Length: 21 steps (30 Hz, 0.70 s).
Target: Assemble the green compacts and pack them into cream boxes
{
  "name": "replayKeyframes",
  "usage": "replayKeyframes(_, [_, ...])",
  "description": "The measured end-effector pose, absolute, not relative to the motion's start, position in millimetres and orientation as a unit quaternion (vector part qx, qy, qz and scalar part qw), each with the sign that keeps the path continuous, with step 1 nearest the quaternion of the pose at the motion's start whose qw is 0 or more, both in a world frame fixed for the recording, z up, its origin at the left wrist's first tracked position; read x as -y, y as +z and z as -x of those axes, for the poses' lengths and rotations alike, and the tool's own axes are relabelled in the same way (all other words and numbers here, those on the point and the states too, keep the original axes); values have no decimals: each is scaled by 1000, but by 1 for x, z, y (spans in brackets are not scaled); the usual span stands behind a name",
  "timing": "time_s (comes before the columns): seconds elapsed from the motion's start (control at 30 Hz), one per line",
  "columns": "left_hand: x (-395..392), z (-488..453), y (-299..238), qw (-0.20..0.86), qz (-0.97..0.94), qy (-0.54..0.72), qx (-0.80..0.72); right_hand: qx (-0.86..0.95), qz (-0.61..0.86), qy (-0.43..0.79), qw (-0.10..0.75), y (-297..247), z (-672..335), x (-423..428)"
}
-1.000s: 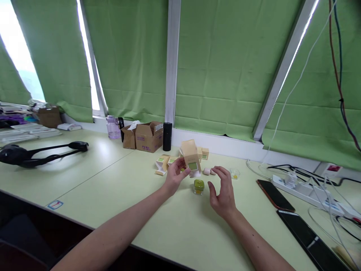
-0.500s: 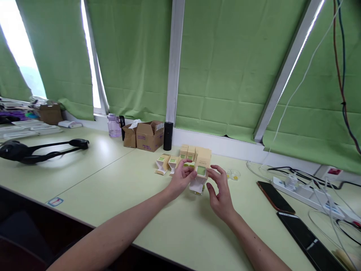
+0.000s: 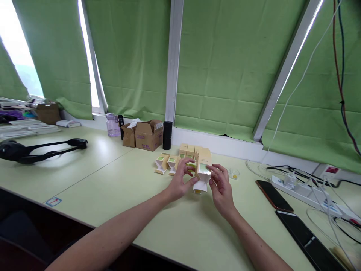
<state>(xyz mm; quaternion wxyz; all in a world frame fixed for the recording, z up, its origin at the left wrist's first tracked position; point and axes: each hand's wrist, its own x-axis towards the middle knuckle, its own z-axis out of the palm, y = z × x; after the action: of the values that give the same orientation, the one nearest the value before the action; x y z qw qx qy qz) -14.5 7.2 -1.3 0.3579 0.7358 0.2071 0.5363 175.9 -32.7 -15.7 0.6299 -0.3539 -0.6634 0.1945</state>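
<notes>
A small kraft-paper box (image 3: 203, 158) with a green window and an unfolded white-lined flap is tilted between my hands. My right hand (image 3: 222, 190) grips its right side, fingertips over the window and thumb by the flap. At the left side, my left hand (image 3: 179, 182) has thumb and fingers apart, the thumb tip at the box's edge; whether it touches cannot be made out. Below the flap, a small clear thing with yellow in it (image 3: 197, 192) shows partly. Two similar boxes with open flaps (image 3: 161, 163) lie left of my left hand, and several more boxes (image 3: 183, 149) stand behind.
Right of my right hand lies a clear round piece with yellow (image 3: 234, 173). Farther right are two phones (image 3: 274, 195) and a power strip (image 3: 304, 194) with tangled cables. A black cylinder (image 3: 167, 135), cardboard cartons (image 3: 149, 136) and a purple bottle (image 3: 113, 126) stand at the back.
My right hand has closed in on the box and now grips it. The left thumb has slid lower and away from the window. The box has tilted and its flap shows more.
</notes>
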Motion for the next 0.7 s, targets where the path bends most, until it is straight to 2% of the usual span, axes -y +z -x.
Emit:
replayKeyframes(0.23, [-7, 13, -2, 336, -749, 532, -207, 672, 361, 184, 620, -15, -176, 33])
replayKeyframes(0.7, [-13, 7, -3, 393, -688, 576, -200, 680, 348, 211, 610, -14, -176, 34])
